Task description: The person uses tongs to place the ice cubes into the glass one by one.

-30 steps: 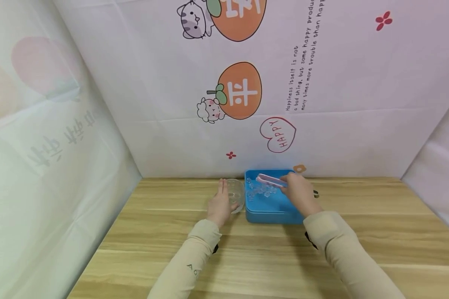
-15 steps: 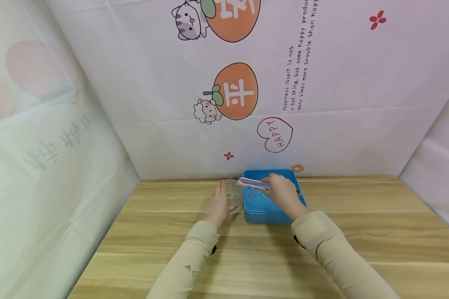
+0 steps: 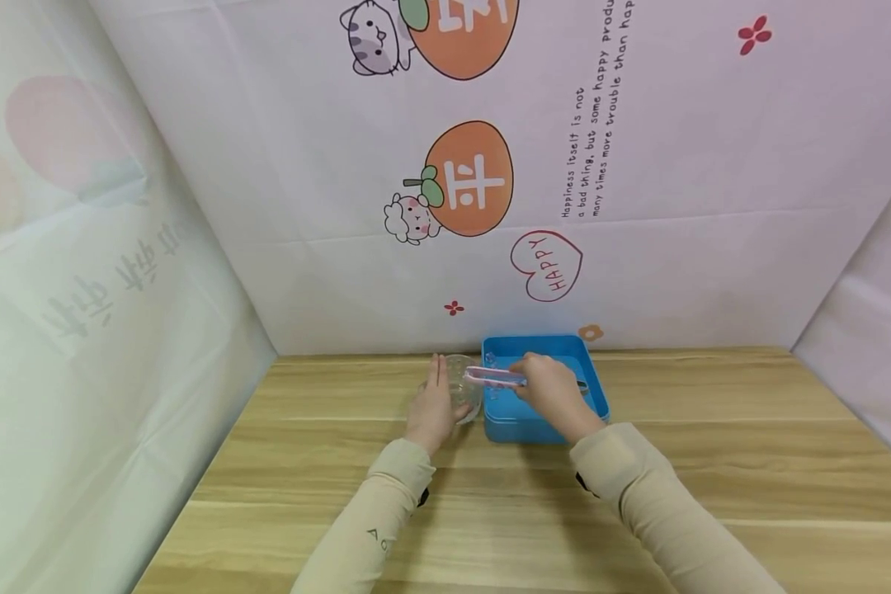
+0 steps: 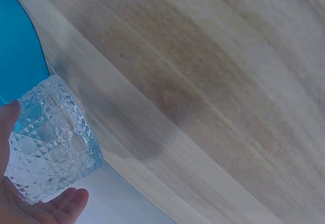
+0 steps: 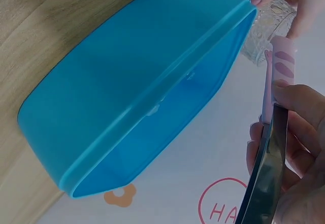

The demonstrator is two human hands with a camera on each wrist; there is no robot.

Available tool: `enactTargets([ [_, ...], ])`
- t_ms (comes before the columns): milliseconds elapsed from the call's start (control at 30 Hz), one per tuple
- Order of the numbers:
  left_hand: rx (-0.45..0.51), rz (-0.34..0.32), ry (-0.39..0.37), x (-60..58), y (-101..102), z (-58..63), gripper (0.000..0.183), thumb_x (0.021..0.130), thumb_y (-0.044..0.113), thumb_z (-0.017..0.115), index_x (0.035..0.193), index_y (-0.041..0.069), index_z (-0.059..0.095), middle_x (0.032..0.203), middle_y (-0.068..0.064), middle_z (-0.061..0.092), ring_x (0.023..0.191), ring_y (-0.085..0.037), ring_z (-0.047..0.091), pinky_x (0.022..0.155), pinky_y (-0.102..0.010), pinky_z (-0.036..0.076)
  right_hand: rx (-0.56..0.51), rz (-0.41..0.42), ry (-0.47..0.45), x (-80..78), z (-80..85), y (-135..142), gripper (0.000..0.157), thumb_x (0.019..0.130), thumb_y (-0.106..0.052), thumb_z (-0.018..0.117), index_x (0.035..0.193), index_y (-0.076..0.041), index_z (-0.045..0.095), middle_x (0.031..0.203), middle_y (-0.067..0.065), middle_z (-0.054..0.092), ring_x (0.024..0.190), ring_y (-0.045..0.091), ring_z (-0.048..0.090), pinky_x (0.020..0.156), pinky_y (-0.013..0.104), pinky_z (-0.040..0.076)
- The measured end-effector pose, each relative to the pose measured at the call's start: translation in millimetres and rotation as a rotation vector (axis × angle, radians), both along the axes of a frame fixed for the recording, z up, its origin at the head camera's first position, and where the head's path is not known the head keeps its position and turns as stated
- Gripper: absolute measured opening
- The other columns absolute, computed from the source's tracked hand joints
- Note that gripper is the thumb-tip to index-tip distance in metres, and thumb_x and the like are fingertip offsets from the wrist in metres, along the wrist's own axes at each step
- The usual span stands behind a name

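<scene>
A clear cut-glass cup [image 3: 464, 402] stands against the left side of a blue box [image 3: 535, 431]. My left hand [image 3: 431, 412] holds the cup, thumb on one side and fingers on the other; the left wrist view shows the faceted glass [image 4: 56, 137] between them. My right hand [image 3: 553, 392] grips tongs [image 3: 494, 377] with pink ends [image 5: 283, 69] and metal arms [image 5: 266, 183]. The tongs' tips are over the cup's mouth. Whether anything sits between the tips, I cannot tell. Small clear pieces [image 3: 492, 360] lie at the box's left side, partly hidden by the tongs.
The wood-grain table [image 3: 490, 528] runs up to a white printed backdrop [image 3: 327, 289] just behind the box and cup. Another white sheet [image 3: 119, 396] hangs along the left.
My right hand has moved left with the tongs, from above the clear pieces in the box to over the cup. The left hand has stayed on the cup.
</scene>
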State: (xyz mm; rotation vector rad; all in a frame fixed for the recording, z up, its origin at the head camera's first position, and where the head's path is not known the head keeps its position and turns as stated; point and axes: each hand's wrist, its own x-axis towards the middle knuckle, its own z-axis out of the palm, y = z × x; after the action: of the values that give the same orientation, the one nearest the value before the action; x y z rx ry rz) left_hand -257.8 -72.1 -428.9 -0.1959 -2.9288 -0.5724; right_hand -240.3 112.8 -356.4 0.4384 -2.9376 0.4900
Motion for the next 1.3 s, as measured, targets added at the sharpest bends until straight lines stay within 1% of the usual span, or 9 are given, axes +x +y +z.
enactTargets([
  [200,-0.019,-0.005,-0.007,0.2,0,1.7,0.095,0.084,0.039,0.071,0.152,0.003,0.017,0.161,-0.01,0.016,0.123,-0.035,0.053,0.061,-0.03,0.052,0.007,0.007,0.001,0.0,1.0,1,0.028,0.083,-0.016,0.074,0.108,-0.004,0.073,0.093,0.011,0.068,0.082,0.025,0.063,0.068,0.037,0.056],
  [433,-0.072,-0.002,0.016,-3.1,0,1.2,0.095,0.083,0.042,0.071,0.152,0.002,0.018,0.161,-0.011,0.018,0.12,-0.032,0.056,0.061,-0.03,0.051,0.009,0.011,0.02,-0.6,2.2,2,0.03,0.082,-0.016,0.075,0.109,-0.003,0.072,0.094,0.012,0.069,0.082,0.025,0.064,0.068,0.037,0.056],
  [600,-0.08,0.004,0.012,-3.5,1,1.2,0.094,0.084,0.041,0.071,0.152,0.002,0.019,0.161,-0.011,0.018,0.119,-0.032,0.057,0.061,-0.031,0.052,0.02,0.004,0.019,-1.6,2.2,1,0.032,0.081,-0.016,0.076,0.11,-0.004,0.072,0.095,0.012,0.068,0.082,0.025,0.063,0.068,0.037,0.056],
  [733,-0.081,0.013,0.019,-2.5,1,1.6,0.094,0.083,0.041,0.072,0.151,0.001,0.021,0.16,-0.011,0.02,0.119,-0.032,0.057,0.07,-0.036,0.055,0.015,0.006,0.014,-2.4,3.9,1,0.034,0.081,-0.016,0.076,0.112,-0.003,0.071,0.098,0.013,0.068,0.084,0.026,0.064,0.068,0.037,0.056],
  [833,-0.081,0.018,0.018,-1.6,1,2.0,0.094,0.083,0.041,0.072,0.151,0.001,0.021,0.16,-0.011,0.02,0.12,-0.032,0.056,0.078,-0.039,0.055,-0.008,-0.005,0.012,-2.9,7.7,3,0.035,0.082,-0.016,0.075,0.113,-0.003,0.07,0.103,0.015,0.068,0.089,0.029,0.065,0.071,0.039,0.056],
  [967,-0.079,0.023,0.005,-0.4,1,2.2,0.095,0.083,0.041,0.071,0.152,0.002,0.02,0.161,-0.011,0.018,0.121,-0.032,0.056,0.082,-0.041,0.054,-0.046,-0.039,0.0,-5.2,13.9,9,0.036,0.083,-0.015,0.073,0.116,-0.003,0.068,0.112,0.018,0.067,0.095,0.033,0.064,0.074,0.042,0.056],
  [1167,-0.076,0.027,0.008,-0.2,0,0.4,0.095,0.083,0.041,0.072,0.152,0.002,0.02,0.16,-0.011,0.019,0.121,-0.033,0.056,0.085,-0.042,0.053,-0.051,-0.102,-0.011,-10.5,15.5,21,0.035,0.085,-0.012,0.071,0.118,0.0,0.067,0.114,0.021,0.065,0.098,0.036,0.064,0.076,0.044,0.055],
  [1233,-0.077,0.03,0.006,-0.3,0,-0.9,0.095,0.083,0.041,0.072,0.152,0.002,0.019,0.161,-0.011,0.019,0.121,-0.032,0.056,0.086,-0.042,0.053,-0.044,-0.119,-0.025,-12.1,13.0,25,0.035,0.085,-0.013,0.071,0.118,0.0,0.066,0.115,0.022,0.065,0.099,0.036,0.064,0.073,0.042,0.056],
  [1300,-0.077,0.031,0.001,-0.1,0,-1.9,0.095,0.083,0.041,0.071,0.152,0.003,0.018,0.161,-0.01,0.018,0.122,-0.032,0.055,0.087,-0.041,0.053,-0.04,-0.137,-0.054,-13.5,9.3,29,0.036,0.086,-0.013,0.07,0.119,0.0,0.066,0.118,0.022,0.065,0.096,0.035,0.065,0.064,0.038,0.056],
])
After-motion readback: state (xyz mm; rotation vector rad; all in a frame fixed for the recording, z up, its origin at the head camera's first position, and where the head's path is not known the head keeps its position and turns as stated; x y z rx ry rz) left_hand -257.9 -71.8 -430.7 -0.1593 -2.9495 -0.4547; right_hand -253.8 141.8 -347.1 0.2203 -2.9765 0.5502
